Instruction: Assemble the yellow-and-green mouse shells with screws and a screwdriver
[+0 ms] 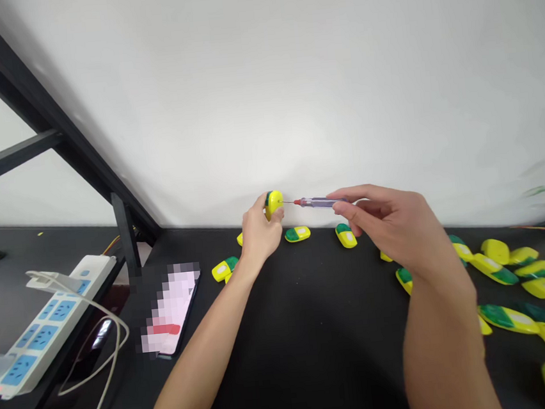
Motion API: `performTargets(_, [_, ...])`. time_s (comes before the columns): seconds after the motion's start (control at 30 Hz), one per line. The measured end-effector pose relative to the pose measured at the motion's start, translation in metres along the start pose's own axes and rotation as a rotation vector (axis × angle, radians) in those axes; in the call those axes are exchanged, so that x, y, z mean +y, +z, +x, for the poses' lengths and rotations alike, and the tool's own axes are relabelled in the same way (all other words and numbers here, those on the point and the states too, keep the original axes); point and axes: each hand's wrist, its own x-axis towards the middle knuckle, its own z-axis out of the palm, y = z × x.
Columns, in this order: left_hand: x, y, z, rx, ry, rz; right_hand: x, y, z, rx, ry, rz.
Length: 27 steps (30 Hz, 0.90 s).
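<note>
Between its thumb and fingers, my left hand (261, 230) grips a yellow-and-green plastic case (275, 205), raised above the table near the wall. My right hand (382, 219) pinches the clear purple handle of a screwdriver (319, 202) with a red collar. The screwdriver lies nearly level, and its thin shaft points left to a small hole in the case's yellow side. Whether the tip is inside the hole I cannot tell. Just below the hands, two similar cases (297, 234) (346, 236) lie on the black table (316, 354).
Many more yellow-and-green cases (493, 270) lie scattered at the right. A few others (221, 271) sit by my left forearm. Left of it are a phone (174, 310), a power strip (48, 326) and a white cable (118, 354). A black metal frame (80, 159) rises against the white wall (261, 90).
</note>
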Motion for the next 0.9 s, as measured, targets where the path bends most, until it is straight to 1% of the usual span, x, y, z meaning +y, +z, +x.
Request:
performTargets(0.1, [0.000, 0.000, 0.000, 0.003, 0.004, 0.005, 0.002, -0.004, 0.000, -0.075, 0.001, -0.013])
performTargets(0.17, [0.000, 0.000, 0.000, 0.002, 0.001, 0.007, 0.004, -0.005, 0.001, -0.094, -0.012, -0.029])
performTargets(0.33, [0.001, -0.001, 0.000, 0.005, -0.012, 0.008, 0.005, 0.001, 0.003, -0.005, -0.086, -0.032])
performTargets(0.47, [0.000, 0.001, 0.000, 0.003, -0.013, -0.001, 0.004, 0.004, 0.002, 0.021, -0.081, -0.002])
performTargets(0.6, [-0.002, 0.003, 0.000, 0.011, -0.012, 0.015, 0.004, 0.003, 0.002, -0.070, -0.079, 0.061])
performTargets(0.67, [-0.002, 0.003, 0.000, 0.013, -0.012, 0.023, 0.001, 0.001, 0.002, -0.078, -0.063, 0.072])
performTargets(0.73, [-0.001, 0.002, -0.001, 0.011, -0.017, 0.022, -0.002, -0.001, 0.002, -0.085, -0.032, 0.054])
performTargets(0.83, [0.000, 0.001, -0.001, 0.004, -0.024, 0.021, -0.006, -0.005, 0.002, -0.156, -0.009, 0.007])
performTargets(0.9, [0.000, 0.001, 0.000, 0.005, -0.023, 0.020, -0.005, -0.006, 0.003, -0.151, -0.012, -0.009])
